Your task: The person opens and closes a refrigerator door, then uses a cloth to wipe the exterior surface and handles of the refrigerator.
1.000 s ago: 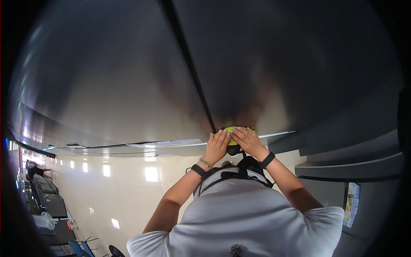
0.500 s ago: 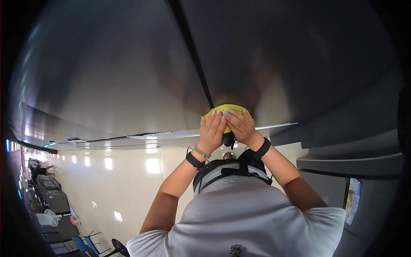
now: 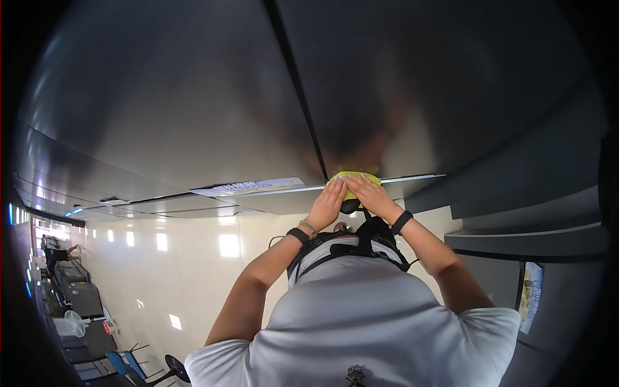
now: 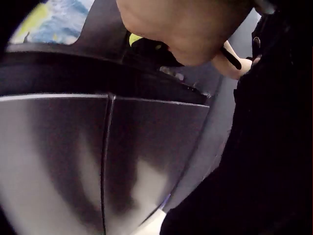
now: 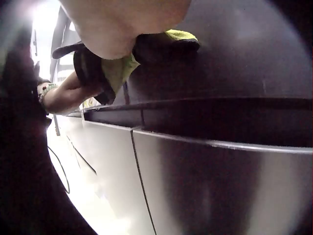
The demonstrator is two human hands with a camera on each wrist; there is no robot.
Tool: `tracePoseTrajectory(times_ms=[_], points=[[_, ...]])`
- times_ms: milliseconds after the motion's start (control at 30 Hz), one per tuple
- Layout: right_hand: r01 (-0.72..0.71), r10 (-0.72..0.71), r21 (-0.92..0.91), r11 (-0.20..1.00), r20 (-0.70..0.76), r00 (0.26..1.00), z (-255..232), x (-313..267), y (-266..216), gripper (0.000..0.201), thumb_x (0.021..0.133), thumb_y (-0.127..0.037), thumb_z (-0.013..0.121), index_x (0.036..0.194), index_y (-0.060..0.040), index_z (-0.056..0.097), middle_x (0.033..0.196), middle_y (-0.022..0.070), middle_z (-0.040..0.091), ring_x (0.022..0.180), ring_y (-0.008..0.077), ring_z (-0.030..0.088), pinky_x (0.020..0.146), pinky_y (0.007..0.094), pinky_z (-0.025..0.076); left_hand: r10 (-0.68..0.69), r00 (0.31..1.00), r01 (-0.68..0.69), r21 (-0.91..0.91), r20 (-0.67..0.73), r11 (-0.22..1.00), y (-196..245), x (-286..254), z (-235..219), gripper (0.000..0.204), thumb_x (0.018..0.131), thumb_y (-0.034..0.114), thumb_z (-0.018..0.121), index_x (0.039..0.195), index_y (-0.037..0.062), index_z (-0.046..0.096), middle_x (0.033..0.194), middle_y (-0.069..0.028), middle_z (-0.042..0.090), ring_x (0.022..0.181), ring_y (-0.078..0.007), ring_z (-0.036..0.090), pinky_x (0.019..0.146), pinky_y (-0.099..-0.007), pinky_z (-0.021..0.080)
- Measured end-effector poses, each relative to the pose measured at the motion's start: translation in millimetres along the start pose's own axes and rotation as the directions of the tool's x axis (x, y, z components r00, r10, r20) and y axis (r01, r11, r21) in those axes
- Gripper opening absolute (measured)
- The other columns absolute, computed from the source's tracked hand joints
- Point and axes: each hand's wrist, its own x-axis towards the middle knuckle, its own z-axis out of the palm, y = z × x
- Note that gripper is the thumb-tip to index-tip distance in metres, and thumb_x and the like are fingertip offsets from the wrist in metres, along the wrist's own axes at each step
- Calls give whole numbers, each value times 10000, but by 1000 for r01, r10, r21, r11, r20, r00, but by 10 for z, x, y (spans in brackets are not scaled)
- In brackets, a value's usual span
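Head view: laid left hand [image 3: 327,203] and right hand [image 3: 374,196], straight-fingered and pressed together, over rounded yellow pad [image 3: 358,173] on glossy dark surface [image 3: 387,90].

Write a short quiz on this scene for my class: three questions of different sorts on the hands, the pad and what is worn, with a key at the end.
1. True or false: the left hand and the right hand are both on the pad.
2. Multiple choice: what colour shows on the pad, beside its black parts?
A. Red
B. Yellow
C. Blue
3. Fill the gap: the beaded bracelet is on the person's ____ wrist.

Key: 1. True; 2. B; 3. left
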Motion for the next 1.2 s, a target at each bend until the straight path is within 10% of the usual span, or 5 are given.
tracePoseTrajectory(times_ms=[633, 733, 767, 867, 1200], points=[[-196, 220, 119, 973, -716, 662, -1647, 842, -259, 417, 761, -20, 485, 1171, 41, 440, 1268, 185, 375, 1157, 351, 383, 963, 429, 307, 215, 910, -275, -126, -355, 953, 661, 1243, -2408, 403, 602, 93, 588, 1000, 103, 520, 1117, -67, 523, 1030, -240, 490, 934, -448, 286], [-194, 209, 98, 976, -670, 712, -1646, 824, -304, 449, 744, -22, 476, 1187, 39, 432, 1262, 188, 386, 1163, 351, 378, 975, 428, 286, -135, 878, -448, -888, -458, 101, 542, 1123, -2573, 148, 663, 32, 517, 713, 127, 415, 791, -26, 509, 713, -167, 472, 658, -324, 399], [-230, 199, 37, 972, -649, 735, -1604, 820, -293, 456, 737, -24, 478, 1187, 39, 433, 1257, 189, 392, 1162, 350, 379, 977, 430, 280, -282, 885, -453, -826, -371, -335, 505, 1090, -2668, 166, 670, 5, 490, 679, 128, 380, 703, -14, 465, 644, -143, 436, 575, -290, 389], [-241, 172, -11, 970, -671, 721, -1509, 841, -278, 457, 745, -88, 523, 1172, 51, 442, 1237, 196, 410, 1150, 361, 388, 964, 449, 291, -421, 836, -549, -548, -353, -631, 180, 1043, -2762, 179, 647, 2, 483, 618, 128, 360, 635, -7, 377, 592, -138, 373, 523, -253, 347], [-234, 148, -47, 971, -652, 743, -1288, 729, -216, 491, 736, -146, 570, 1165, 58, 445, 1248, 201, 394, 1160, 366, 373, 951, 458, 307, -500, 749, -663, -488, -435, -569, -90, 935, -2594, 191, 554, -60, 427, 592, 100, 332, 596, -7, 349, 541, -118, 334, 463, -237, 279]])
